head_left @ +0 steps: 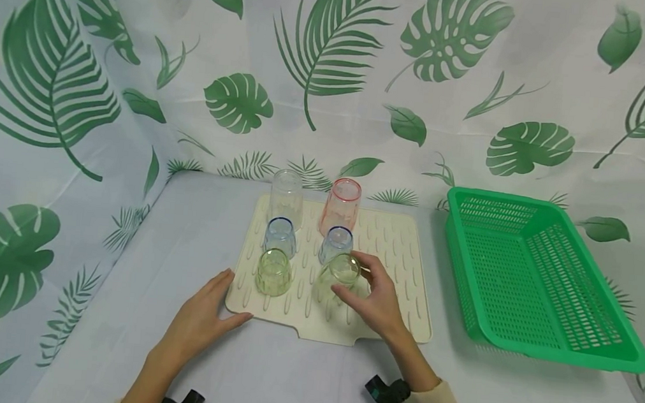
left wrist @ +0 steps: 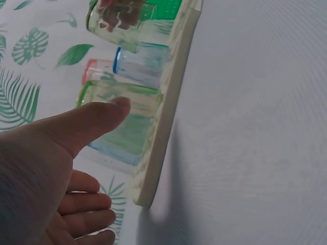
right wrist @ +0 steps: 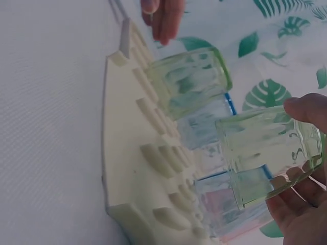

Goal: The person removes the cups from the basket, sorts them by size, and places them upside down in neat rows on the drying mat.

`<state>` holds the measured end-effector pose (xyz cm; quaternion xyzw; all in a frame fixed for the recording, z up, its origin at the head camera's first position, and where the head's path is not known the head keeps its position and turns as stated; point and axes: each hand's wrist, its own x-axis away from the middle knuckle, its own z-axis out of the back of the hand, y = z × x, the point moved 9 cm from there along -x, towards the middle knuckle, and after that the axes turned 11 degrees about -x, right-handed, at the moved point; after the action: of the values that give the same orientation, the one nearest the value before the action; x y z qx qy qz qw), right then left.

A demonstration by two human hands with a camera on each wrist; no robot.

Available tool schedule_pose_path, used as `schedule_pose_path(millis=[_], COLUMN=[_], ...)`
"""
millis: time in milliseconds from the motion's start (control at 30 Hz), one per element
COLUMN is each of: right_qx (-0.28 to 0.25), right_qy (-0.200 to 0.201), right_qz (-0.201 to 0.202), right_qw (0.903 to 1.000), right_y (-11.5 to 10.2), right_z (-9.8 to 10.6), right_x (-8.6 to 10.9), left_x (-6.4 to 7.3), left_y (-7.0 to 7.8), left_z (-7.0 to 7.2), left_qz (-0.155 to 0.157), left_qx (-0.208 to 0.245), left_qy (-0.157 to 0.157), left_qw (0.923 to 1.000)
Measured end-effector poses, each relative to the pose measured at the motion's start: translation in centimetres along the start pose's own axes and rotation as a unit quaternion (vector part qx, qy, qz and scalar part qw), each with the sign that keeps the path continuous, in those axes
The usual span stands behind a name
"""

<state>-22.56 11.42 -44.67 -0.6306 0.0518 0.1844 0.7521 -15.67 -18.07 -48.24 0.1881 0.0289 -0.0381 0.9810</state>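
My right hand (head_left: 374,296) holds a pale green glass (right wrist: 265,153) between thumb and fingers near its rim. In the right wrist view its base shows apart from the ridged surface of the cream drying mat (head_left: 387,252). My left hand (head_left: 200,315) is beside the mat's front left corner, fingers extended and holding nothing. A second green glass (head_left: 274,273) stands upright on the mat's left front. Behind it is a blue-rimmed glass (head_left: 280,239), and another blue-rimmed glass (head_left: 334,246) stands behind the held one. At the back are a tall clear glass (head_left: 286,198) and a tall pink glass (head_left: 341,206).
A green plastic basket (head_left: 467,284) with mesh walls sits to the right of the mat. The table has a pale cloth (head_left: 295,378). A white curtain with green leaf prints (head_left: 358,121) hangs behind and at the left.
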Motion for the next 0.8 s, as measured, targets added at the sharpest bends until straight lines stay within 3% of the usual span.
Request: schedule_pose_path(millis=[200,333,433,567,800], right_qx=[0.015,0.022,0.028,0.037,0.049], right_qy=[-0.001,-0.004,-0.006,-0.005,-0.01], right_qz=[0.027,0.023,0.018,0.024,0.028], right_qw=[0.9995,0.9995,0.9994,0.999,0.9983], right_y=[0.3,-1.1,-0.8,1.5,2.1], right_z=[-0.4,-1.1,-1.3,-1.2,-1.1], right_x=[-0.1,-0.1,-0.2,-0.2,0.0], left_x=[-0.1,-0.2,-0.2,-0.3,-0.2], left_y=[-0.5,-0.7,-0.9,-1.0,-1.0], left_z=[-0.8,-1.1,-1.3,-1.6,-2.1], left_qz=[0.017,0.025,0.03,0.031,0.026], left_qx=[-0.018,-0.023,-0.022,-0.018,-0.017], left_qy=[-0.019,-0.031,-0.039,-0.048,-0.048], left_qw=[0.9995,0.9989,0.9986,0.9982,0.9984])
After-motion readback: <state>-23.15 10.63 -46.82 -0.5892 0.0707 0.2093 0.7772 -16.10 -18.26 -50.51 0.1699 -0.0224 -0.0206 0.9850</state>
